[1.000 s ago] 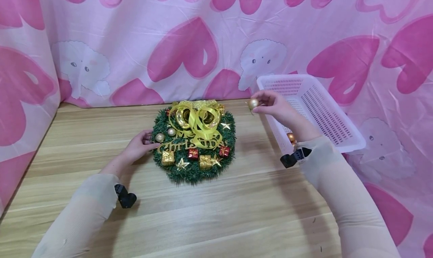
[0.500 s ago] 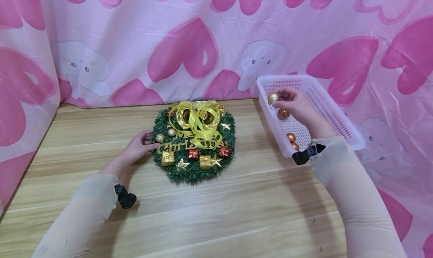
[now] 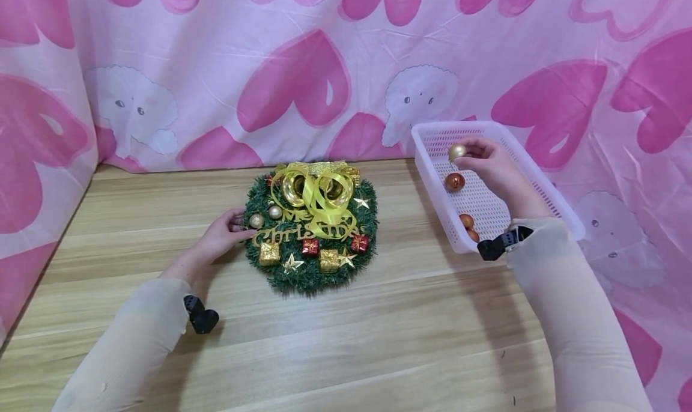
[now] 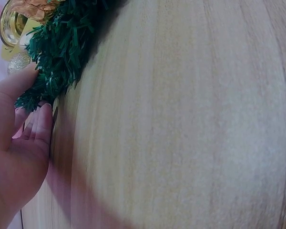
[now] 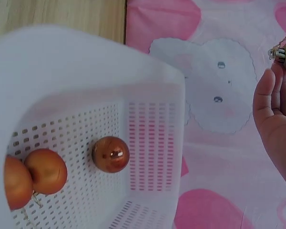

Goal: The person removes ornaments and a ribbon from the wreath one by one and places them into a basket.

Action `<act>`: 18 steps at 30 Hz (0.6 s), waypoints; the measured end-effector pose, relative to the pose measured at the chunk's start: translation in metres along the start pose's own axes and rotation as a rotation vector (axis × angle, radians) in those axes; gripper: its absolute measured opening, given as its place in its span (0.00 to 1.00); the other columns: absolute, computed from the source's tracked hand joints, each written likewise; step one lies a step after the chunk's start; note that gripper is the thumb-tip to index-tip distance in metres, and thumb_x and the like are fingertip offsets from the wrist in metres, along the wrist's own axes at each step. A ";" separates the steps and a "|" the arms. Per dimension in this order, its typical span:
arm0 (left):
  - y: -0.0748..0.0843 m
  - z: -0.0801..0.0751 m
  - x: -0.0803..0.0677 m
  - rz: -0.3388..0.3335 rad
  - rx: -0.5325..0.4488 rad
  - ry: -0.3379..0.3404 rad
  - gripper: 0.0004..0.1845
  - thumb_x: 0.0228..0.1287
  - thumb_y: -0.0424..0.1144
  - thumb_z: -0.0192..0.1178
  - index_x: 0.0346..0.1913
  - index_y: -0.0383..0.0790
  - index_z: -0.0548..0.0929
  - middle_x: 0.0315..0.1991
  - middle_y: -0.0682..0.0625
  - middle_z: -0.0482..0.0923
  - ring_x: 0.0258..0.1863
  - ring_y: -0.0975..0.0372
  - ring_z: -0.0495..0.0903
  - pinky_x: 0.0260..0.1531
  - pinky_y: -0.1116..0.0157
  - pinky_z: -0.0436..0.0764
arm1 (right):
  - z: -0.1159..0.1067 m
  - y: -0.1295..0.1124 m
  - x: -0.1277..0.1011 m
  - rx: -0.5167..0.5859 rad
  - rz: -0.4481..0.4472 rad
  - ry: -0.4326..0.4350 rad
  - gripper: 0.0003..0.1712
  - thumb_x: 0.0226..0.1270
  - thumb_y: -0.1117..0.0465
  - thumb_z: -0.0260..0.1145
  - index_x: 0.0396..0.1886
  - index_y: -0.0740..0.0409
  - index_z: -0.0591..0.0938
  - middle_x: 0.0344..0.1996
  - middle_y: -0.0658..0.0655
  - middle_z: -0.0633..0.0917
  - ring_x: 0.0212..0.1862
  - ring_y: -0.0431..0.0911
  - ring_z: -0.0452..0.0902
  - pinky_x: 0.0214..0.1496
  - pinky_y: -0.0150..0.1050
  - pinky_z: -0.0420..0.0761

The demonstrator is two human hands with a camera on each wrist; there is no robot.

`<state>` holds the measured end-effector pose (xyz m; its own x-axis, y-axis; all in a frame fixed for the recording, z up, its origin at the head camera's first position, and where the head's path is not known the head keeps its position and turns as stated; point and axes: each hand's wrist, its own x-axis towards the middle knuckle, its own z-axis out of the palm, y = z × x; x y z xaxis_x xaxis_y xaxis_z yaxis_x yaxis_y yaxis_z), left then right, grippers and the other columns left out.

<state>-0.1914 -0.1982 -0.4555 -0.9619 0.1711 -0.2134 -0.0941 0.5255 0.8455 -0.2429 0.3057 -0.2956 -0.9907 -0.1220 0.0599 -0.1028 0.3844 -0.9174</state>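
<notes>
A green Christmas wreath (image 3: 310, 280) lies on the table, decorated with gold bells, yellow ribbon, small gift boxes, stars and gold lettering. At its left edge my left hand (image 3: 218, 236) holds it, thumb on top and fingers underneath; the left wrist view shows the thumb against the tinsel (image 4: 62, 52). My right hand (image 3: 489, 163) pinches a gold bauble (image 3: 457, 153) by thumb and fingertips, up over the far part of the white basket (image 3: 440, 205). In the right wrist view the bauble's metal cap and string show at the fingertips. Below it a shiny copper bauble (image 5: 110, 154) lies in the basket.
Two more copper baubles (image 5: 46, 171) sit together in the basket's near left corner. The basket stands at the table's right side. A pink heart-patterned cloth (image 3: 216, 69) hangs behind and around the wooden table (image 3: 324, 352).
The right hand has carried the gold bauble rightward, from beside the basket's left rim to over its inside. The left hand and the wreath stay in place.
</notes>
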 end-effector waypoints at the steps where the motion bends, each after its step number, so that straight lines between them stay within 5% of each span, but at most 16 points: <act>1: 0.000 0.000 0.000 0.001 0.001 0.000 0.41 0.61 0.41 0.61 0.70 0.29 0.52 0.58 0.33 0.65 0.47 0.54 0.67 0.39 0.76 0.72 | -0.002 0.002 0.000 -0.014 0.005 0.006 0.10 0.62 0.65 0.64 0.39 0.45 0.79 0.33 0.38 0.81 0.39 0.33 0.74 0.43 0.22 0.73; 18: 0.003 0.001 -0.002 0.003 -0.005 -0.002 0.41 0.61 0.41 0.61 0.70 0.29 0.52 0.58 0.33 0.65 0.48 0.54 0.67 0.39 0.75 0.73 | -0.031 0.027 0.001 -0.079 0.124 0.123 0.11 0.63 0.59 0.64 0.44 0.45 0.76 0.34 0.35 0.79 0.40 0.30 0.73 0.41 0.21 0.77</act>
<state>-0.1900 -0.1966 -0.4531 -0.9615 0.1744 -0.2122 -0.0929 0.5205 0.8488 -0.2495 0.3443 -0.3076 -0.9992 0.0412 0.0004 0.0186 0.4612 -0.8871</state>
